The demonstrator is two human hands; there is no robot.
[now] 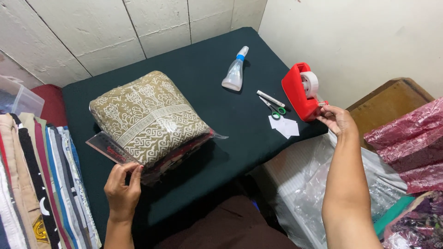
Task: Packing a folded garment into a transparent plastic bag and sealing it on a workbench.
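Left hand (122, 189) pinches the near corner of the bagged cloth (150, 117) at the table's left, keeping the flap flat. Right hand (337, 119), well apart, fingers closed on the tape end at the red dispenser (300, 92): best pull straight, steady.

A dark green table (221, 99) fills the middle of the picture. On its left part lies a folded cloth with a tan and white pattern, packed in a clear bag (150, 117). A clear ruler (110, 150) lies at the bag's lower left edge. Near the top of the table lies a small clear squeeze bottle (234, 71). On the right side sit a red tape holder (301, 91), a white pen (270, 98), little green scissors (275, 109) and some white paper bits (284, 125).
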